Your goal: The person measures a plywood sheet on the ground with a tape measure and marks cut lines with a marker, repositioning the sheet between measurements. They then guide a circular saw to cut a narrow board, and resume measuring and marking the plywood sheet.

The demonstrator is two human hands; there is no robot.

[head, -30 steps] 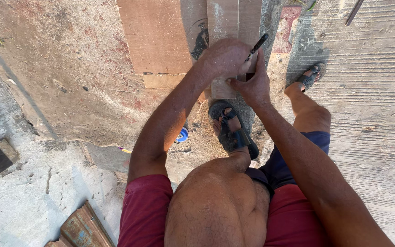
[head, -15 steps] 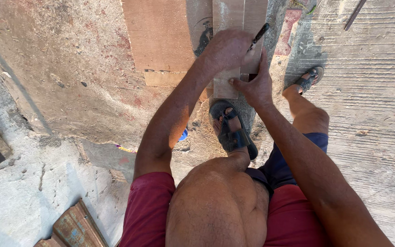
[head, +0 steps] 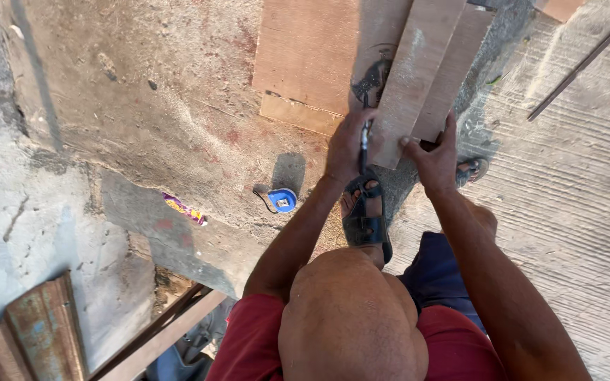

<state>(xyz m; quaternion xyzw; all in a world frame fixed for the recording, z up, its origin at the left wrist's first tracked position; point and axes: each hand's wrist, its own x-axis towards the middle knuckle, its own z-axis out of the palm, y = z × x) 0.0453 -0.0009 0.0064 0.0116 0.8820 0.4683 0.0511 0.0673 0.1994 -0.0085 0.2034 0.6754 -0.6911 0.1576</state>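
My left hand (head: 346, 144) is closed around a dark pen (head: 365, 134), its tip at the near end of a narrow wooden board (head: 418, 70). My right hand (head: 433, 156) presses on that board's near end, fingers spread over the edge, with a second narrow board (head: 460, 63) beside it. Both boards lie over a wider plywood sheet (head: 305, 56) on the concrete. My sandalled foot (head: 366, 215) stands just below the boards' end, and my bent knee fills the bottom of the view.
A blue tape measure (head: 282, 200) lies on the ground left of my foot. A small colourful wrapper (head: 183, 209) sits further left. A thin metal rod (head: 580, 63) crosses the grooved concrete at right. Rusty sheet metal (head: 30, 331) and a wooden strip (head: 157, 339) lie lower left.
The view has drawn nearer and shifted, so the tape measure now shows. The pen has swung from pointing up-right to standing upright at the board's end. My right hand has spread flat on the board.
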